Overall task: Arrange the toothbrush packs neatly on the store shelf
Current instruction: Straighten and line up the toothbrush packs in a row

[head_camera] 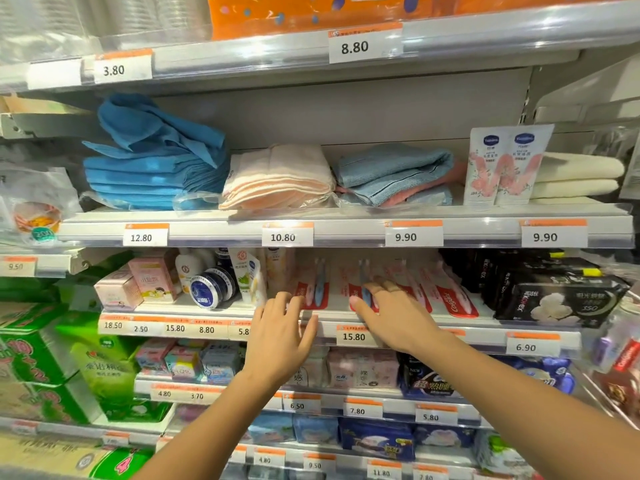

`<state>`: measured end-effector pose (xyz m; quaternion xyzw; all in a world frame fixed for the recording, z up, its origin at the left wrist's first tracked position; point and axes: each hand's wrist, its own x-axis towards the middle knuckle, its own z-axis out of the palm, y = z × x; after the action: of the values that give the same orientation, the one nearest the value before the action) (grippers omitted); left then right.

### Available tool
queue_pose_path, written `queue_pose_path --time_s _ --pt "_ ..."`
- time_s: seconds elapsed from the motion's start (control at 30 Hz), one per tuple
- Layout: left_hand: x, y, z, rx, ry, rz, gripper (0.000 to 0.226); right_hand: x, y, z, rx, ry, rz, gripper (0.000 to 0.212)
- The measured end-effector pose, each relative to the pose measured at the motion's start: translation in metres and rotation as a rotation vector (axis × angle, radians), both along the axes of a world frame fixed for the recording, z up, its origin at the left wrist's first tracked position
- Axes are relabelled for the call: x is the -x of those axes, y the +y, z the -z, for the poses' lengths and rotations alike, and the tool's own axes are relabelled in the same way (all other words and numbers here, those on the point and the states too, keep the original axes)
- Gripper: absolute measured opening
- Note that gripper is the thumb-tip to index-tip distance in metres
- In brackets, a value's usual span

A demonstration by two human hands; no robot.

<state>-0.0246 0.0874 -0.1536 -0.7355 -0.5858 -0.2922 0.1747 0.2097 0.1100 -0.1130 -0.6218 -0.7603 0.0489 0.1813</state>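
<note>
The toothbrush packs (408,292) lie flat, fanned across the shelf (450,332) between tubes and dark packets. Left hand (277,344) open, empty; right hand (391,317) spread flat on one. Light, stiff, slippery cards, best pinched at near edges

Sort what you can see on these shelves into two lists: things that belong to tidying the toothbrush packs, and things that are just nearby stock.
Belongs to the job:
toothbrush packs
left hand
right hand

Just nearby:
folded towels
round blue tin
black pad packs
price tags
</note>
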Motion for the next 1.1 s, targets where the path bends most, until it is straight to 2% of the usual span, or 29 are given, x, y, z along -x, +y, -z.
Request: queue_pose_path --time_s 0.2,0.33,0.53,0.77,0.87,1.1 --pt "0.010 0.001 0.003 -0.006 0.026 0.037 0.011 -0.002 -0.002 -0.004 -0.030 0.058 -0.003 0.057" --pt "0.013 0.005 0.000 0.000 0.033 0.058 0.009 0.006 0.004 -0.007 0.024 0.072 0.006 0.061" --pt "0.013 0.006 -0.002 0.004 -0.002 0.065 0.011 0.059 0.020 -0.030 0.085 0.099 -0.142 0.058" --pt "0.017 0.010 -0.002 -0.014 0.001 0.085 0.008 0.107 0.033 -0.038 0.333 -0.130 -0.178 0.047" --pt "0.017 0.009 -0.003 -0.004 -0.004 0.085 0.010 0.106 0.036 -0.037 0.329 -0.200 -0.175 0.046" --pt "0.018 0.010 -0.004 0.017 -0.006 0.098 0.012 0.100 0.050 -0.025 0.290 -0.184 -0.171 0.046"
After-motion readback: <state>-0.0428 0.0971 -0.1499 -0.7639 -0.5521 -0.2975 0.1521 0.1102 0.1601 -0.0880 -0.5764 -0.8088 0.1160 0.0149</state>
